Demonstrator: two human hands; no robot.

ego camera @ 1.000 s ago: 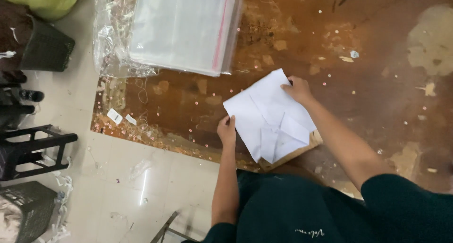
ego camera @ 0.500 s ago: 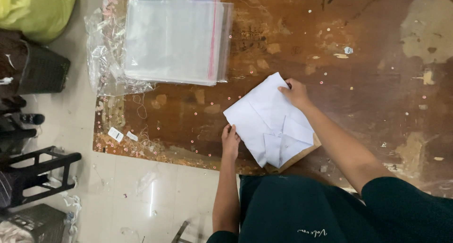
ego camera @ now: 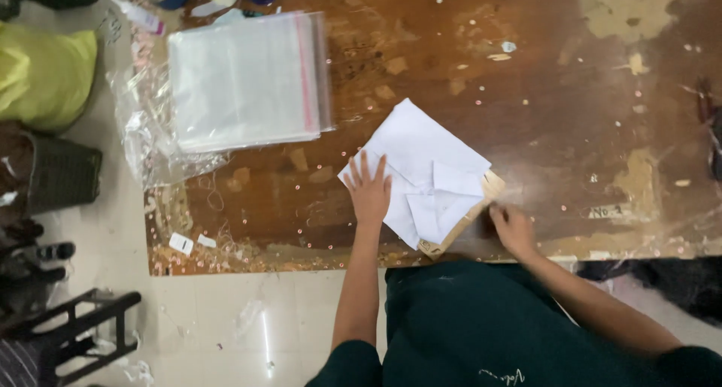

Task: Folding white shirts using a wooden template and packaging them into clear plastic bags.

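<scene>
A folded white garment (ego camera: pixel 427 169) lies on a piece of brown cardboard (ego camera: pixel 481 199) near the front edge of a worn wooden table (ego camera: pixel 541 94). My left hand (ego camera: pixel 368 188) rests flat on the garment's left part, fingers spread. My right hand (ego camera: pixel 513 227) is at the table's front edge, just right of the cardboard's corner, slightly blurred, fingers curled; it holds nothing that I can see.
A stack of clear plastic bags with a red strip (ego camera: pixel 244 78) lies at the table's far left on crumpled plastic wrap (ego camera: pixel 147 142). Small white tags (ego camera: pixel 180 242) sit near the front left corner. A yellow-green bag (ego camera: pixel 41 75) and black frames (ego camera: pixel 68 327) stand on the floor at left.
My right hand left the garment's far right corner and drew back to the table's front edge. My left hand slid up onto the garment and spread flat.
</scene>
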